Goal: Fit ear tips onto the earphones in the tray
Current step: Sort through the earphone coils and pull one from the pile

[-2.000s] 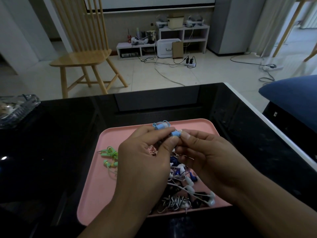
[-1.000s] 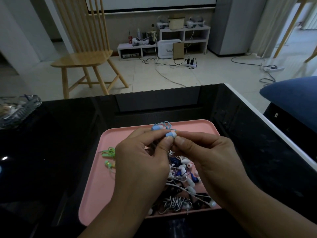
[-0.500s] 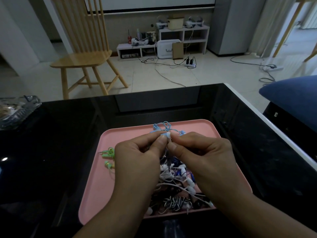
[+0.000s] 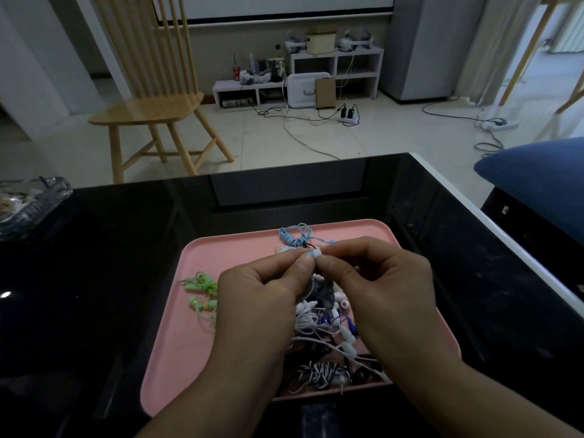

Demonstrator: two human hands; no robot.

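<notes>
A glossy black table [image 4: 126, 248] is standing in a tiled room, with a pale wooden spindle-back chair [image 4: 151, 99] behind it. A pink rectangular plastic tray [image 4: 227, 248] is lying on the table, holding tangled earphones of mixed colours [image 4: 319, 336]. Above it the left hand [image 4: 262, 298] and right hand [image 4: 379, 289] are meeting fingertip to fingertip, both pinching one small light-blue earbud [image 4: 313, 255].

Both hands have drawn closer together: the left hand [image 4: 265, 292] and right hand [image 4: 379, 279] now pinch the small light-blue earbud [image 4: 313, 255] thumb-to-thumb, nearer the pink plastic tray [image 4: 177, 343]'s far edge.
</notes>
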